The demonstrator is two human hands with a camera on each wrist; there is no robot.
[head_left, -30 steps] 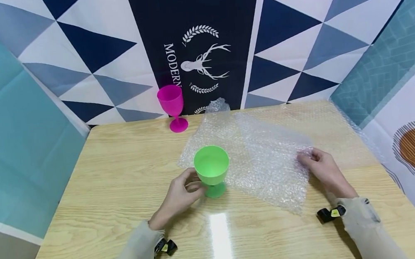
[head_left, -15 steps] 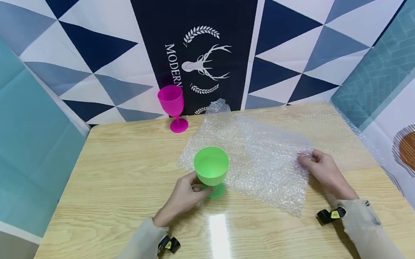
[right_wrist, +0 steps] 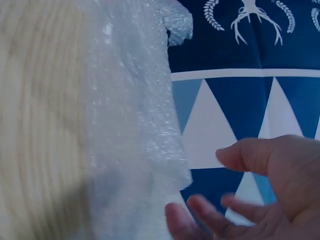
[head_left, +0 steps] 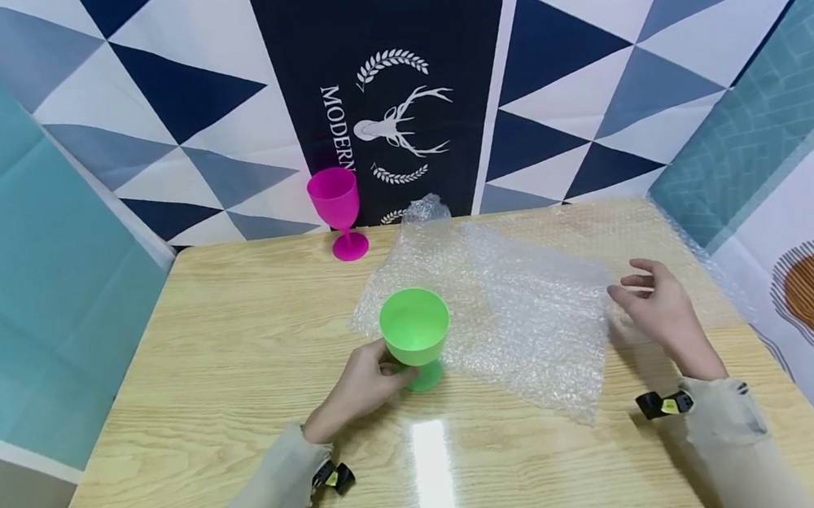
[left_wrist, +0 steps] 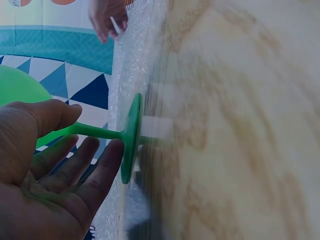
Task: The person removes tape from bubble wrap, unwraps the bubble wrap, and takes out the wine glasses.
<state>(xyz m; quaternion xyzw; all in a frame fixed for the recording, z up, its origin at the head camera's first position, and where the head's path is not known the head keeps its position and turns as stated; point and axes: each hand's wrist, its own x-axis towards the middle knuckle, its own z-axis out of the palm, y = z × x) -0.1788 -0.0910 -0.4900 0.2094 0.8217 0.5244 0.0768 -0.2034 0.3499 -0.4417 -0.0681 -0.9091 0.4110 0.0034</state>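
Note:
A green plastic goblet (head_left: 415, 323) stands upright on the table near its middle. My left hand (head_left: 360, 383) holds it from the left, below the bowl. In the left wrist view, thumb and fingers lie around the goblet's thin stem (left_wrist: 97, 131), close above its round foot (left_wrist: 131, 140). A sheet of bubble wrap (head_left: 539, 323) spreads to the right of the goblet, with one part folded over. Just off the folded part's right edge is my right hand (head_left: 664, 307), its fingers spread and loosely bent, with nothing between them.
A magenta goblet (head_left: 335, 199) stands upright at the table's back edge, left of the bubble wrap. Patterned cloth (head_left: 206, 77) hangs behind the wooden table (head_left: 237, 319). More bubble wrap runs past the table's right edge.
My right hand has let go of the bubble wrap's folded edge and moved right, its fingers opening. My left hand has closed in around the green goblet's stem.

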